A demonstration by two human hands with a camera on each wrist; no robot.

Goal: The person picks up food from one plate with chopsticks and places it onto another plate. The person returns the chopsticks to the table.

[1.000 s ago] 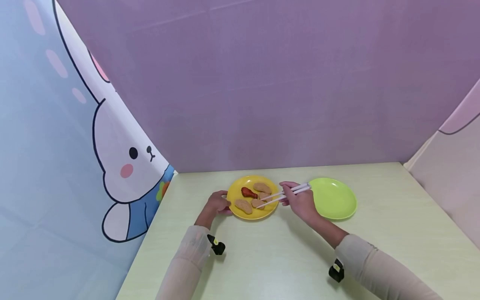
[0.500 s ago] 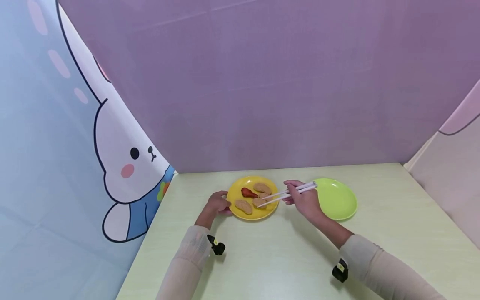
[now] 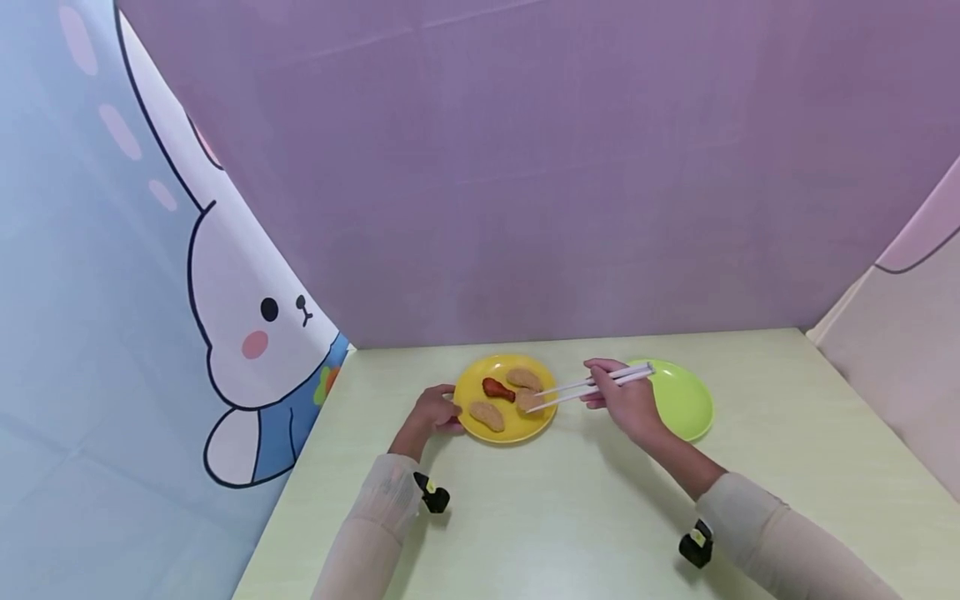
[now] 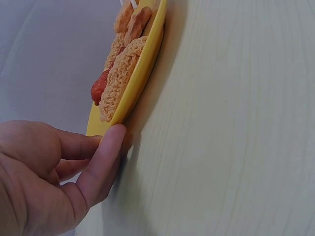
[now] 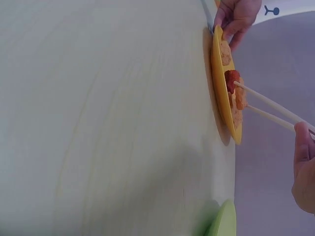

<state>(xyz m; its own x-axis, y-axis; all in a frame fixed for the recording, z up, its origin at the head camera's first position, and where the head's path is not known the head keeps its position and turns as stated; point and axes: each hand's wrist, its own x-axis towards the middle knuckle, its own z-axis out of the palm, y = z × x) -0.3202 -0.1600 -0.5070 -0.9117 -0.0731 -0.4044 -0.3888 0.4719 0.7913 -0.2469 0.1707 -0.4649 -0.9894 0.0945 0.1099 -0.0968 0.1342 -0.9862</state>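
Observation:
The left hand pinches the left rim of a yellow plate, its thumb lying along the edge. On that plate are a red toy drumstick and several tan breaded toy chicken pieces, among them one curved piece and another at the back. The right hand holds a pair of white chopsticks near their rear ends. Their tips flank a chicken nugget, which stands out above the plate's rim in the right wrist view.
A light green plate sits right of the yellow one, partly behind the right hand. The pale wood-grain table meets a purple backdrop at its far edge. A rabbit-print cloth hangs at the left.
The right hand has shifted to the right with the chopsticks, and the chicken nugget at their tips has moved slightly right with them. The left hand stays on the yellow plate.

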